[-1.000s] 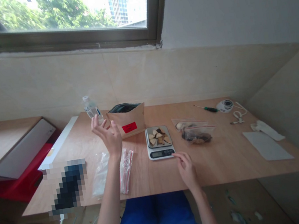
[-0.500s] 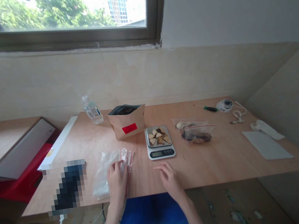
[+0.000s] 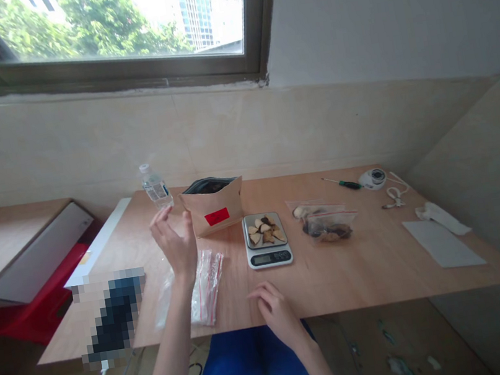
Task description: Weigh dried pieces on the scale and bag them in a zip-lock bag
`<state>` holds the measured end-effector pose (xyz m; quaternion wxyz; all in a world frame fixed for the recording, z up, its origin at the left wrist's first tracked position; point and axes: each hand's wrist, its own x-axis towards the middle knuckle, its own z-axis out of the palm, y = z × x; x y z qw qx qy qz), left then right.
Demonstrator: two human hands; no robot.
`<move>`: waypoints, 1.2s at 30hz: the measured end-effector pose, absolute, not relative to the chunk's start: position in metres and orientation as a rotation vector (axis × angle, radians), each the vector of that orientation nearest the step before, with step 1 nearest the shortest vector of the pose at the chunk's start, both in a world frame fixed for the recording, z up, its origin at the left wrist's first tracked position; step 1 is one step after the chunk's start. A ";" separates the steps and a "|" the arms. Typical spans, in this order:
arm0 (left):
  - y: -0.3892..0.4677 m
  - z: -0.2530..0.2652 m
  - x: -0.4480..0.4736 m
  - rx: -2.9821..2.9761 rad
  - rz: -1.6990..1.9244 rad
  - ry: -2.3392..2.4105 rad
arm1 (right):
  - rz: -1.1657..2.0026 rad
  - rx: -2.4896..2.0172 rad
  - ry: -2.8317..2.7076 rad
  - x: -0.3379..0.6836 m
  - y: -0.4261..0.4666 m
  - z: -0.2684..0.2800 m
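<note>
My left hand (image 3: 176, 239) is raised over the left part of the table, thumb and fingers apart, holding nothing. It is nearest the left side of a brown paper pouch (image 3: 215, 213) with a red label, whose top gapes. Below that hand lies a stack of clear zip bags (image 3: 207, 288), partly hidden by my forearm. My right hand (image 3: 275, 309) hovers at the table's front edge, loosely bent, with nothing in it. In front of it stands a white kitchen scale (image 3: 271, 264), pale dark-edged slices (image 3: 264, 230), like dried mushroom, heaped on its plate. The display is unreadable.
A water bottle (image 3: 156, 188) stands at the back left. Two filled zip bags (image 3: 328, 227) lie right of the scale. Farther right are a screwdriver (image 3: 349, 185), a white camera (image 3: 373, 179), a white sheet (image 3: 441, 244) and a white cloth (image 3: 443, 218). A blurred-out dark object (image 3: 116, 317) lies left.
My left hand has let go of the zip bags and risen forward toward the pouch. My right hand has drawn back slightly, toward the table's edge.
</note>
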<state>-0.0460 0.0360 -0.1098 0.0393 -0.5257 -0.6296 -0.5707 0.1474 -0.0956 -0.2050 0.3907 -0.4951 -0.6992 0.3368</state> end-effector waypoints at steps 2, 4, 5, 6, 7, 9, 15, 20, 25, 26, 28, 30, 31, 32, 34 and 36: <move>0.065 -0.081 -0.042 -1.610 -1.746 -1.877 | 0.842 -1.265 -1.766 0.148 -0.095 -0.203; 0.085 -0.065 -0.038 -1.698 -1.637 -1.963 | 0.827 -1.268 -1.753 0.148 -0.095 -0.198; 0.089 -0.061 -0.036 -1.764 -1.586 -2.032 | 0.812 -1.269 -1.743 0.148 -0.095 -0.195; 0.090 -0.060 -0.034 -1.825 -1.559 -2.096 | 0.795 -1.268 -1.731 0.148 -0.095 -0.191; 0.085 -0.061 -0.033 -1.880 -1.552 -2.144 | 0.775 -1.266 -1.719 0.149 -0.095 -0.187; 0.066 -0.068 -0.031 -1.939 -1.568 -2.166 | 0.714 -1.257 -1.693 0.150 -0.093 -0.177; -0.009 -0.094 -0.026 -2.045 -1.518 -2.383 | 0.441 -1.178 -1.843 0.135 -0.077 -0.145; -0.024 -0.103 -0.026 -1.923 -1.531 -2.423 | 0.340 -1.142 -2.085 0.105 -0.066 -0.134; -0.026 -0.108 -0.025 -1.914 -1.614 -2.406 | 0.370 -1.180 -2.186 0.099 -0.055 -0.126; -0.027 -0.110 -0.023 -1.926 -1.625 -2.408 | 0.409 -1.235 -2.227 0.100 -0.049 -0.123; -0.031 -0.113 -0.019 -1.955 -1.647 -2.414 | 0.509 -1.380 -2.269 0.097 -0.029 -0.121; -0.033 -0.115 -0.015 -1.976 -1.671 -2.400 | 0.593 -1.479 -2.239 0.088 -0.005 -0.124; -0.034 -0.115 -0.013 -1.979 -1.679 -2.389 | 0.601 -1.482 -2.222 0.081 0.007 -0.126; -0.035 -0.115 -0.013 -1.975 -1.684 -2.380 | 0.605 -1.476 -2.204 0.074 0.019 -0.130; -0.037 -0.114 -0.013 -1.966 -1.688 -2.374 | 0.615 -1.439 -2.168 0.058 0.036 -0.140; -0.037 -0.114 -0.014 -1.966 -1.710 -2.381 | 0.622 -1.382 -2.130 0.046 0.045 -0.150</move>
